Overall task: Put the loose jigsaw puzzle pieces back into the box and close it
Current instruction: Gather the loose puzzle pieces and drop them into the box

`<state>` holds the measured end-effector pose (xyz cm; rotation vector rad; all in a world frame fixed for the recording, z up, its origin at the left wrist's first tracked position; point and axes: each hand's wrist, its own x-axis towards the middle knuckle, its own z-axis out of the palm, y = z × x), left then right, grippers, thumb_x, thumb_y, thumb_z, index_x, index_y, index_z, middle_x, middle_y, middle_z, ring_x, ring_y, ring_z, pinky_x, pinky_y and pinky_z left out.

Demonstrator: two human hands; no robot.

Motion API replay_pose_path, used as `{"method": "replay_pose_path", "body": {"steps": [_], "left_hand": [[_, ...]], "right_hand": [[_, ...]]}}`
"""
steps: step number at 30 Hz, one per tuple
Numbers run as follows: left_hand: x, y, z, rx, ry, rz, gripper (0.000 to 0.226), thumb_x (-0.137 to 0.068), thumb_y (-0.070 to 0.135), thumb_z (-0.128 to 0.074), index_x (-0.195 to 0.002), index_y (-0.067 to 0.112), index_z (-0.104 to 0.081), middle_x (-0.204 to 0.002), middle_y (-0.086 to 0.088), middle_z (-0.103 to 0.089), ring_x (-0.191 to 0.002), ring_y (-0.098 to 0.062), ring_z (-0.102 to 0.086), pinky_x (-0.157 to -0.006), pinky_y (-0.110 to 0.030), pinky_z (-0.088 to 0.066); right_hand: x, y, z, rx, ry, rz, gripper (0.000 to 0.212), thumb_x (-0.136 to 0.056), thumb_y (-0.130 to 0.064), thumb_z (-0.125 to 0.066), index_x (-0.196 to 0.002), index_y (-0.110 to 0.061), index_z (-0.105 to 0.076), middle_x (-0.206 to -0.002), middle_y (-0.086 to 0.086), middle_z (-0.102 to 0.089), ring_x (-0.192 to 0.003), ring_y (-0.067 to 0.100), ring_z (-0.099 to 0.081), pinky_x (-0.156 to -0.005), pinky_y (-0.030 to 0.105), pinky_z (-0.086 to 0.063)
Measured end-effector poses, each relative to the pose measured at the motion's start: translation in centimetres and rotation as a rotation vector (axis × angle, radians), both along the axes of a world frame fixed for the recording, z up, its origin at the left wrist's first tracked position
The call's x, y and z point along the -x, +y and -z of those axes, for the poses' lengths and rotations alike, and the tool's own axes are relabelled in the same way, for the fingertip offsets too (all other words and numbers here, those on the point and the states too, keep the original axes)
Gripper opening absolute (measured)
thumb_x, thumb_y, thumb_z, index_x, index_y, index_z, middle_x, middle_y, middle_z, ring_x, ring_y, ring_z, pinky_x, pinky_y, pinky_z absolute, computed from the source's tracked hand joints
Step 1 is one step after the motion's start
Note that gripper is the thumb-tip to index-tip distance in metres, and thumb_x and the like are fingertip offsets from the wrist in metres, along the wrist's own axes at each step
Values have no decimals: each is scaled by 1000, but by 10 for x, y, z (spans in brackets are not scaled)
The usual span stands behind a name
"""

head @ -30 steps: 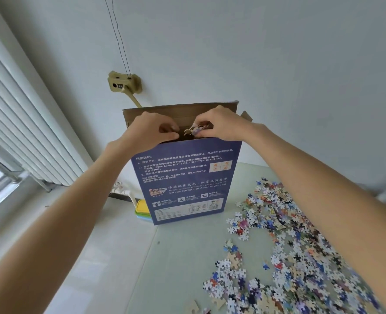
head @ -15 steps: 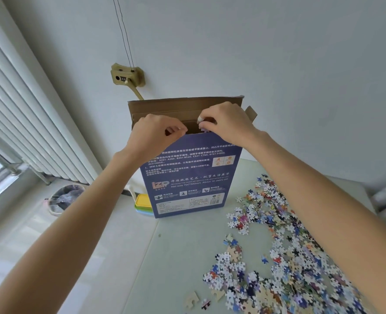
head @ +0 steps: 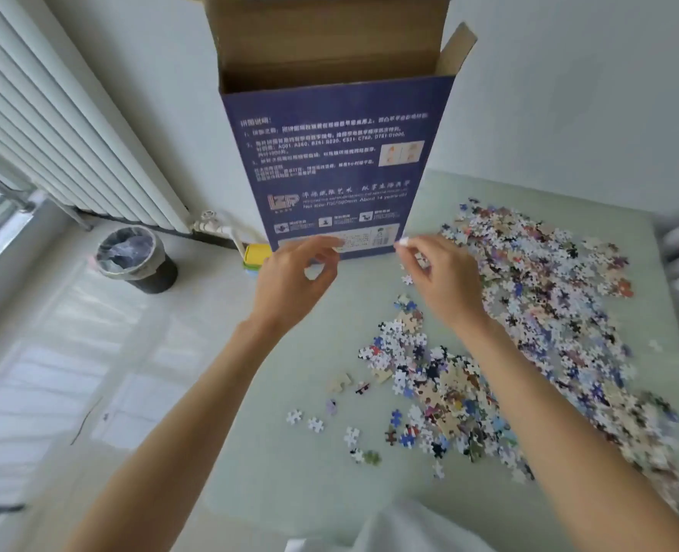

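Currently both hands hang loosely curled, holding nothing I can see. Puzzle pieces (head: 529, 332) sprawl along the table's (head: 290, 472) right edge, nearest my right hand (head: 441, 280); left hand (head: 290, 280) farther. Open box (head: 338, 153) stands upright at the far edge.

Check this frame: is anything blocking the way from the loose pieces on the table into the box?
Nothing visible does. The box stands upright with its top flap raised and mouth open, and the pieces lie uncovered beside it.

A white radiator (head: 51, 125) is mounted along the far left wall. A dark waste bin (head: 135, 258) lined with a bag is stood on the floor beside it. A yellow object (head: 256, 253) is seen at the pale green desk's (head: 290, 452) far left edge.
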<state>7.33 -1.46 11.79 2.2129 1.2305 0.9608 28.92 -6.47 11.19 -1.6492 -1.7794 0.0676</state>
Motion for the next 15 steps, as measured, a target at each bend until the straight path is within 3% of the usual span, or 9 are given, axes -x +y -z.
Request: {"method": "replay_pose_path", "body": {"steps": [3, 5, 8, 12, 15], "left_hand": [[16, -39, 58, 334, 237, 15, 24, -83, 22, -64, -107, 28, -66, -93, 10, -69, -79, -6, -62, -79, -31, -53], [28, -61, 89, 520, 468, 12, 34, -82, 29, -65, -116, 29, -60, -107, 6, -66, -90, -11, -62, -83, -28, -49], [41, -94, 123, 731, 748, -29, 65, -79, 40, -68, -136, 26, -39, -126, -8, -48, -111, -27, -51, -89, -34, -43], [43, -146, 153, 816, 766, -127, 87, -74, 49, -70, -142, 19, -23, -128, -13, -31, -113, -36, -38, -88, -41, -43], [27, -172, 163, 717, 646, -93, 74, -78, 39, -70, -137, 17, -32, -126, -12, -33, -108, -31, -39, -91, -36, -41]], "right_hand": [[4, -56, 66, 372, 8, 1, 28, -92, -27, -52, -111, -11, -64, -106, 2, -68, -94, 17, -64, -78, 28, -54], [7, -89, 99, 597, -48, 2, 36, -91, -28, -54, -124, -13, -55, -127, 3, -57, -118, 19, -51, -99, 31, -42], [7, -123, 129, 824, -212, 58, 57, -87, -37, -59, -137, -18, -39, -149, 10, -29, -137, 32, -24, -112, 45, -20], [10, -149, 148, 1040, -245, 259, 74, -83, -54, -57, -142, -26, -24, -156, 13, 5, -139, 46, 3, -108, 65, -7], [20, -158, 158, 1044, -238, 256, 78, -82, -57, -57, -144, -26, -20, -155, 13, 11, -139, 46, 7, -109, 65, -12]]}}
